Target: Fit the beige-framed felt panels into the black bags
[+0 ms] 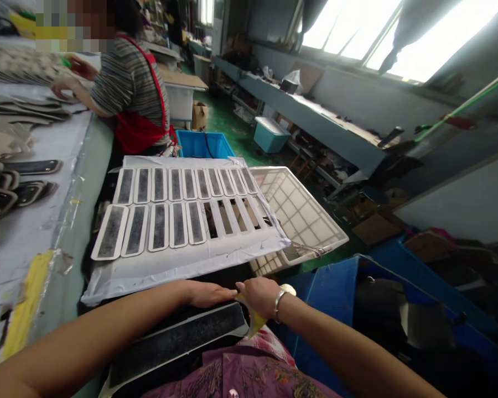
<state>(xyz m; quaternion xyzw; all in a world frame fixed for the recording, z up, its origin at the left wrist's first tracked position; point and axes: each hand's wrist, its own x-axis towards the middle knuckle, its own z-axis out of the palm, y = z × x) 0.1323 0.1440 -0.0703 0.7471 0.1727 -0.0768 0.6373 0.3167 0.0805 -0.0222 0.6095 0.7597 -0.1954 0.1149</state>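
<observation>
My right hand (258, 296) is closed on a thin, curved yellow strip (256, 321), which hangs below the fingers beside the panel's right end. My left hand (209, 294) reaches across with its fingers pressed together. Its fingertips meet the strip's upper end and touch the right hand; the thumb is hidden. Below both hands, a long black panel with a pale border (178, 337) lies slanted against my lap. In front of me, a white-covered board (228, 251) carries two rows of black rectangular pieces with white rims (159, 226). Cutout openings (228, 215) show in its front row, on the right.
A white plastic crate (340, 237) stands behind the board's right side, a blue bin (205, 145) beyond it. At right is a large blue container (332, 293) with dark material. The left table (72, 166) holds stacked pieces; a co-worker (128, 83) in a red apron works there.
</observation>
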